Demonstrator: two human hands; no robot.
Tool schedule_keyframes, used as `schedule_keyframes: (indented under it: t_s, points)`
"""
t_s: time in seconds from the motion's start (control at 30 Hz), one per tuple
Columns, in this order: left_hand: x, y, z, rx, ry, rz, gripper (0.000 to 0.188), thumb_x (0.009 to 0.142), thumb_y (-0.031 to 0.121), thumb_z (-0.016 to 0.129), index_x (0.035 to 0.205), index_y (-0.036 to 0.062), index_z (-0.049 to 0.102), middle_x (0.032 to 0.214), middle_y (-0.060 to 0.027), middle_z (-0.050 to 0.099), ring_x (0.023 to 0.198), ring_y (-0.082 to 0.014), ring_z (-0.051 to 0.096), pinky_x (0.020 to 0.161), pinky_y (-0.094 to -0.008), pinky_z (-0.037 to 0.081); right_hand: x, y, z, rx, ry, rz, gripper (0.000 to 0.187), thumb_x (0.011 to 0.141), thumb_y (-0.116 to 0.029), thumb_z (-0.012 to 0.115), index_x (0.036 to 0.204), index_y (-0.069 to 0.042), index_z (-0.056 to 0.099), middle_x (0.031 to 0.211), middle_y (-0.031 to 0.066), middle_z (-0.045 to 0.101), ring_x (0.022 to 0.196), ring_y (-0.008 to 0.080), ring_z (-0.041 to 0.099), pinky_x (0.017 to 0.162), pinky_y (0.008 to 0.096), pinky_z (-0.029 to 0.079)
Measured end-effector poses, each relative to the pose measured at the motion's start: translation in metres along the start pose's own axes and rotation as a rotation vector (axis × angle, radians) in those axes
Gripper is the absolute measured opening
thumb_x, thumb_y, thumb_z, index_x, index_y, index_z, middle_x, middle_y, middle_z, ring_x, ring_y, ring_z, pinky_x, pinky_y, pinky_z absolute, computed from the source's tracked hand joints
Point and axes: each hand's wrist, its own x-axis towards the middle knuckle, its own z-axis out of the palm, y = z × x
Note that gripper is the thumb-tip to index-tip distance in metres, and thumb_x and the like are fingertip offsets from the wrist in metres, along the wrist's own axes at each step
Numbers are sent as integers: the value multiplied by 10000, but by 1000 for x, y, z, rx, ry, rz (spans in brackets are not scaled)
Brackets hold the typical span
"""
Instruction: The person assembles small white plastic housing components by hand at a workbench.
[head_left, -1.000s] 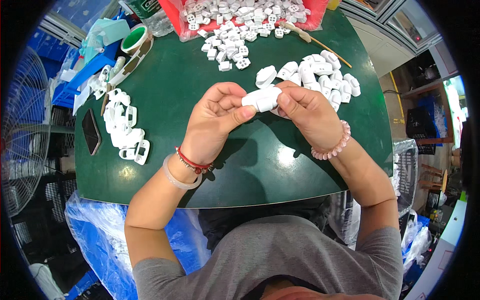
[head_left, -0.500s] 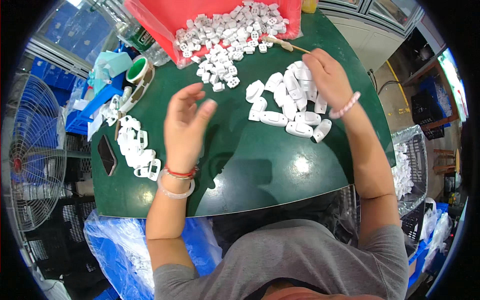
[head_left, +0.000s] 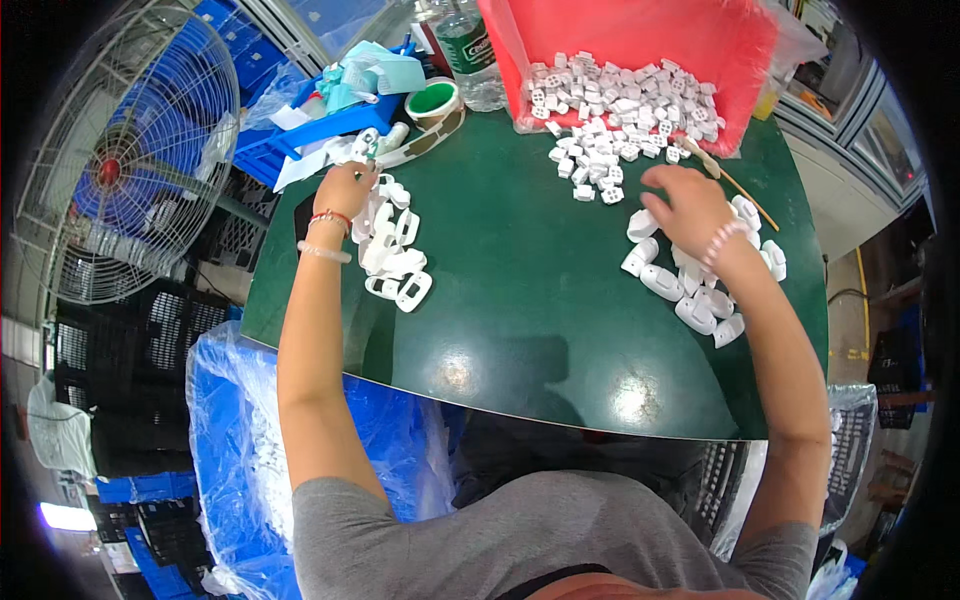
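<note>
Shirt: grey knitted cloth (head_left: 560, 525), at 6 o'clock from the table's middle.
Lined bin: one blue bin (head_left: 212, 410) at 8 o'clock, covered by wrinkled clear film, with white pieces inside.
Table: one dark green top (head_left: 530, 260), smooth and glossy, with a curved edge.
White frames: rigid rounded loops (head_left: 404, 262), plastic-looking, in a chain-like heap between 9 and 10 o'clock; at least five could be counted.
White shells: smooth, elongated, rounded pieces (head_left: 696, 315), heaped at 3 o'clock; at least eight were visible, the others hidden by the hand and forearm.
Left hand: it (head_left: 345, 190) was at 10 o'clock, by the far end of the white frames, with bent fingers; I cannot tell if it grasped one. Its wrist carried one pale bangle and a red beaded band.
Right hand: it (head_left: 690, 208) was at 2 o'clock, above the white shells, its grip released, thumb apart from fingers. One pink bracelet circled the wrist.
Stick: one thin wooden rod (head_left: 750, 200), at 2 o'clock.
Blocks: small white pieces (head_left: 620, 105), some with round holes, at 1 o'clock; dozens, too many for exact count.
Red box: one, with smooth walls (head_left: 640, 30), lying behind and around most blocks.
Tape roll: one, with green core (head_left: 432, 97), at 11 o'clock.
Fan: one round wire cage (head_left: 108, 172), far at 10 o'clock.
</note>
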Motion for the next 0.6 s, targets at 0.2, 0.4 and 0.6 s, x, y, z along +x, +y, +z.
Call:
schedule_keyframes:
  t_s: [0.2, 0.4, 0.6]
  points:
    - [26, 7, 14, 262, -170, -69, 315, 736, 209, 560, 975, 10, 606, 982, -209, 602, 940, -329, 583, 804, -405, 458, 66, -9, 35, 4, -300, 351, 370, 771, -214, 459, 1024, 38, 557, 1021, 236, 578, 963, 342, 570, 822, 403, 454]
    - [26, 32, 17, 169, -147, 126, 179, 674, 148, 600, 763, -7, 617, 816, -208, 612, 783, -356, 600, 690, -410, 478, 69, 19, 43, 52, -330, 203, 293, 746, -170, 544, 984, -12, 608, 993, 192, 606, 938, 301, 586, 830, 362, 452]
    - [1, 74, 3, -74, 175, 168, 185, 755, 184, 607, 780, 19, 527, 734, -169, 614, 676, -300, 614, 597, -368, 468, 61, 25, 47, 128, -239, 236, 291, 746, -131, 569, 1025, -50, 586, 1006, 175, 598, 944, 303, 573, 827, 350, 450]
